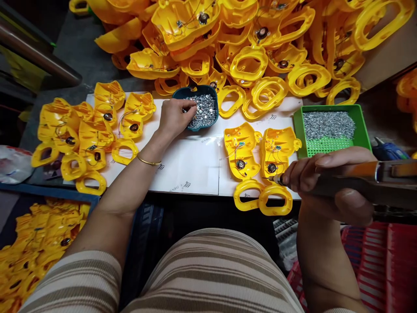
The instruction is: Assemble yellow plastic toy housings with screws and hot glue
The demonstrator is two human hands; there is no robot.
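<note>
While a worktop (192, 174) spreads beneath, yellow shells (185, 30) heap up at twelve.
Toward three, a green tray (329, 150) holds slender metal parts (329, 124); the right grip (325, 161) wraps tightly round a dark driver (361, 183), its bit (268, 178) near two open shells (241, 152). Just before twelve, the left grip (174, 115) dips into a blue bin (203, 128), fingertips (191, 104) together among small silvery pieces (208, 106); whether holding any, I cannot tell.
</note>
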